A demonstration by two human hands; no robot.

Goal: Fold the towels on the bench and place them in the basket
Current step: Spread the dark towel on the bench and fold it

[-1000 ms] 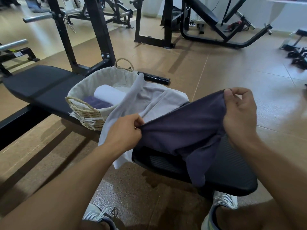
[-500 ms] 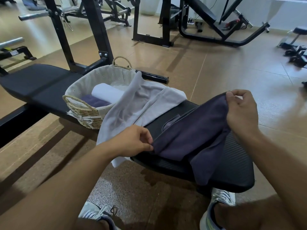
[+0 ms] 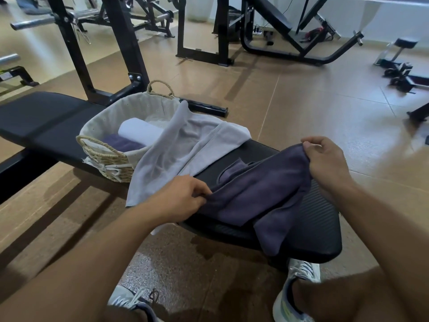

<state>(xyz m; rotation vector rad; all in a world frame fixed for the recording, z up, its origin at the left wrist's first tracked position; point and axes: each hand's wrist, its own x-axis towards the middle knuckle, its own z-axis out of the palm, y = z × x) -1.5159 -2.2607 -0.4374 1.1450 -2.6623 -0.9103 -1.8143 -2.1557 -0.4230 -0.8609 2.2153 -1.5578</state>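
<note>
Both hands pinch the dark purple towel (image 3: pixel 260 196): the left hand (image 3: pixel 183 198) has lowered its corner to the bench (image 3: pixel 320 219) near the basket (image 3: pixel 120 145), while the right hand (image 3: pixel 325 159) holds its edge raised. Spreading for folding looks underway.

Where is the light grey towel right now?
In the head view, the light grey towel lies unfolded left of centre, draped from the wicker basket's rim across the black bench, just beyond the left hand.
</note>
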